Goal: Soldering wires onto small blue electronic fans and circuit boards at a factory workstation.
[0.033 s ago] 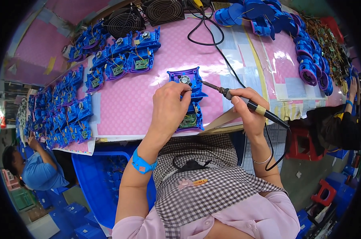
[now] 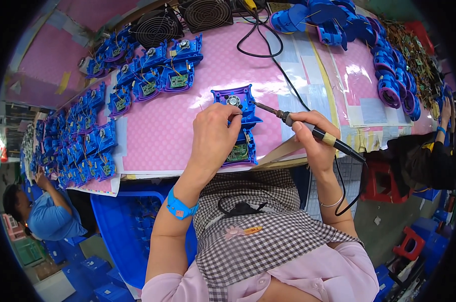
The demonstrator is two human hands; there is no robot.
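Wore a soft gingham apron (image 2: 268,221). Gripped the soldering iron (image 2: 284,117) by its handle in the right hand (image 2: 316,143), tip near the housing's right side. Curled the left hand (image 2: 212,132) over the open blue-and-purple plastic housing (image 2: 253,120), near the front of the pink, glossy worktop (image 2: 162,131); could not tell of anything pinched in the fingertips. Judged the housing light and stiff, likely fragile at the circuit board (image 2: 238,152); best held by its moulded rim, clear of the round metallic speaker (image 2: 233,100). Saw circular-grilled black fans (image 2: 205,15) farther off.
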